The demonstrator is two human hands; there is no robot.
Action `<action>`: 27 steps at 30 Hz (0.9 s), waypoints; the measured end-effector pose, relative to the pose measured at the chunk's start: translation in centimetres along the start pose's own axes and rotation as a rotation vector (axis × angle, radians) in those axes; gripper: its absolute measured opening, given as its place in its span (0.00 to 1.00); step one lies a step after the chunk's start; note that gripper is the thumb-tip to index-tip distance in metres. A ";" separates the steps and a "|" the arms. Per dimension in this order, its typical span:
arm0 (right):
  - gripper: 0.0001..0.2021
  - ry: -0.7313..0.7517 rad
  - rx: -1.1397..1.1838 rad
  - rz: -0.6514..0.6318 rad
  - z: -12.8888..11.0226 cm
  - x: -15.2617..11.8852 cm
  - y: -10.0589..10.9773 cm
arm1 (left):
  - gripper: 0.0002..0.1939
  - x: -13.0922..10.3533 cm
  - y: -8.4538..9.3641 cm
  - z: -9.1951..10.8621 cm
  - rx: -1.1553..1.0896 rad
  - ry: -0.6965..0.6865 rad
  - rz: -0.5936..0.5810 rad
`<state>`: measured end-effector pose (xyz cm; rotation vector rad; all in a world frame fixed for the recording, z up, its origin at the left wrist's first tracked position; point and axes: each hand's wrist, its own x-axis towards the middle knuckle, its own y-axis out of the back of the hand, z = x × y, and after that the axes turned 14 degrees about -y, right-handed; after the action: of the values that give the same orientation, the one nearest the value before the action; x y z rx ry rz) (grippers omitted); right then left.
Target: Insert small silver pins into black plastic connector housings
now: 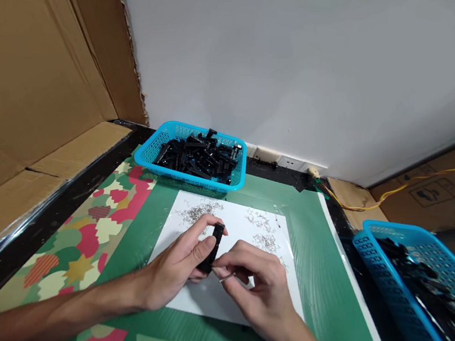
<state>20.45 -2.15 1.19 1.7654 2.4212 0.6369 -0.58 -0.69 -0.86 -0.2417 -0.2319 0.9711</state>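
Observation:
My left hand (180, 260) is closed around a small, long black plastic piece (212, 251), held tilted above a white sheet of paper (191, 300). Close beside its lower end, my right hand (259, 286) pinches a thin metallic piece (227, 277); its exact kind is too small to make out. The right fingertips are at or very near the black piece, and whether they touch cannot be told. Behind my hands, a pile of tiny thin metal bits (200, 211) lies on the paper's left side. Smaller piles of similar bits (266, 242) lie on its right.
A blue plastic basket (187, 177) full of black plastic pieces stands at the back. Another blue basket (398, 287) with long black pieces is at the right. Cardboard (48, 52) walls the left side. Sockets (291, 162) and a yellow cable (390, 193) run along the wall.

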 end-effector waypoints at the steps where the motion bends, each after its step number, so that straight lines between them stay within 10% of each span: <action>1: 0.08 0.009 0.012 -0.006 0.0 0.0 0.0 | 0.23 0.0 -0.1 0.1 -0.006 -0.003 -0.002; 19: 0.14 0.257 -0.103 0.031 1.2 0.2 0.6 | 0.25 0.9 -0.2 0.9 -0.298 0.094 -0.034; 27: 0.14 0.398 -0.433 0.087 1.1 0.3 1.1 | 0.32 0.7 -0.3 0.5 0.088 0.096 -0.052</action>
<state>21.70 -1.24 0.64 1.6859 2.1844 1.5165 -0.15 -0.24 -0.20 -0.2002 -0.1070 0.9131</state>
